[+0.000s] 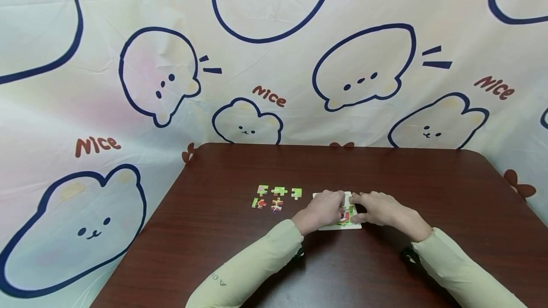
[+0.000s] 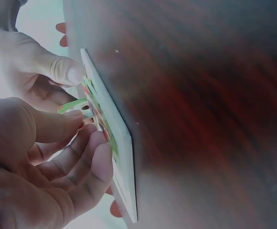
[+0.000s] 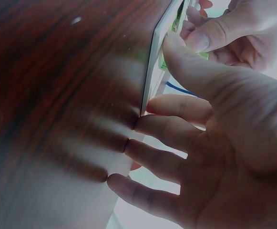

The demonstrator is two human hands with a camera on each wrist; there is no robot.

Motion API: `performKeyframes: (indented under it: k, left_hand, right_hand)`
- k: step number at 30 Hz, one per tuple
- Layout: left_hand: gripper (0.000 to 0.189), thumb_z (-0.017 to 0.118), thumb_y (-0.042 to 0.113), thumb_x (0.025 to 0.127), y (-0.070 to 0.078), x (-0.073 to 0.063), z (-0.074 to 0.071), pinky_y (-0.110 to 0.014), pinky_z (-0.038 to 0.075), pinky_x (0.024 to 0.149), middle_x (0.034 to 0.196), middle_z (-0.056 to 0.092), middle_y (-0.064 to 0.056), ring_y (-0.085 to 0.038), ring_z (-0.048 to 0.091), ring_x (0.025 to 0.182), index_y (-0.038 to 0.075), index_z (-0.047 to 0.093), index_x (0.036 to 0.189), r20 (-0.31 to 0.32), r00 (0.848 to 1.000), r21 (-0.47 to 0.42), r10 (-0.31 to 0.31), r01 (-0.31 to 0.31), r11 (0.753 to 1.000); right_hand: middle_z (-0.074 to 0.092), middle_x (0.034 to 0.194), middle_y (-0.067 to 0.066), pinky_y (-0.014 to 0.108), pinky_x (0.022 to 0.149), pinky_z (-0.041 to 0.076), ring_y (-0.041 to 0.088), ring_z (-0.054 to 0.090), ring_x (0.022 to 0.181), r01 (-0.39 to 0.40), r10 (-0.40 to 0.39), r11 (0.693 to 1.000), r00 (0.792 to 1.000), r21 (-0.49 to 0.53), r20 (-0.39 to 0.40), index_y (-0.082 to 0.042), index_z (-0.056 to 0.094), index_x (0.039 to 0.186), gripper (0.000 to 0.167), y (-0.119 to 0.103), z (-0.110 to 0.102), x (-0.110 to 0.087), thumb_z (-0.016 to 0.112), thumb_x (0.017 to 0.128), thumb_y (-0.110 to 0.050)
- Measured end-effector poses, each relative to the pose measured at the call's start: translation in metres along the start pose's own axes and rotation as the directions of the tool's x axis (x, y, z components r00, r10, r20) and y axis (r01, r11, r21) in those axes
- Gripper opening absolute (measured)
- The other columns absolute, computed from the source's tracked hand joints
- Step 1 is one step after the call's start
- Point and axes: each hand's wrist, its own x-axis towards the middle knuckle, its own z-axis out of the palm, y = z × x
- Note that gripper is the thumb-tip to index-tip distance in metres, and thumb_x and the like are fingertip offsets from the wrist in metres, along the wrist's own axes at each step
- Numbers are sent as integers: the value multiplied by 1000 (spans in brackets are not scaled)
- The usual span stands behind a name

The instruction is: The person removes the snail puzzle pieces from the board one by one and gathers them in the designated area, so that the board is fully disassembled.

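Observation:
A white-rimmed puzzle board point(image 1: 341, 227) lies on the table, partly filled with green and red pieces. Over its left side, my left hand point(image 1: 327, 207) pinches a jigsaw piece point(image 2: 70, 106) between thumb and fingers. The left wrist view has this piece tilted up, close over the board's picture; the hand hides much of it in the head view. At the board's right side is my right hand point(image 1: 381, 207). Its thumb point(image 3: 176, 47) rests on the board's edge, while the long fingers point(image 3: 148, 191) spread out fairly straight, tips at the rim and tabletop.
Several loose jigsaw pieces point(image 1: 279, 191) lie in two rough rows left of the board. Dark brown wood forms the tabletop point(image 1: 205, 232). Behind it hangs a pale curtain point(image 1: 274, 70) with cartoon bears, meeting the table's back edge.

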Motion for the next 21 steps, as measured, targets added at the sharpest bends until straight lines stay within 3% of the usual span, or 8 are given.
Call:
performKeyframes:
  k: [4,9,13,16,21]
  left_hand:
    - [10,68,15,89,-1,0,2,-19,38,52,73,61,7,-7,50,61,15,60,84,-22,999,27,30,-29,999]
    - [15,69,14,89,-2,-1,6,-18,35,52,70,58,9,-5,48,59,16,58,80,-45,998,9,43,-43,999]
    - [18,69,15,90,-3,-1,6,-18,34,52,68,55,9,-6,47,59,16,56,78,-61,998,-25,35,-36,999]
    - [19,68,16,91,-3,-2,5,-18,35,52,66,53,9,-7,47,59,16,55,77,-60,998,-49,22,-25,999]
    - [20,68,19,92,-5,-2,0,-21,38,57,67,54,8,-7,49,62,17,53,79,-42,999,-56,-6,3,998]
  right_hand:
    - [52,79,-1,29,52,32,14,42,61,10,-10,1000,1000,7,-9,-20,64,110,35,0,0,1,75,84,-39]
    - [49,75,-1,28,49,27,12,38,56,30,-30,999,999,21,-17,-23,58,97,22,-1,0,1,72,87,-38]
    - [66,102,12,29,50,29,13,40,58,31,-30,999,999,24,-17,-22,61,104,25,-1,0,0,71,88,-37]
    - [61,129,22,31,54,36,16,49,65,23,-23,1000,1000,17,-4,-18,62,118,36,-1,-1,0,71,88,-36]
    - [56,134,29,44,69,51,32,65,94,1,-1,1000,1000,-9,15,-8,57,135,57,-1,0,0,70,89,-39]
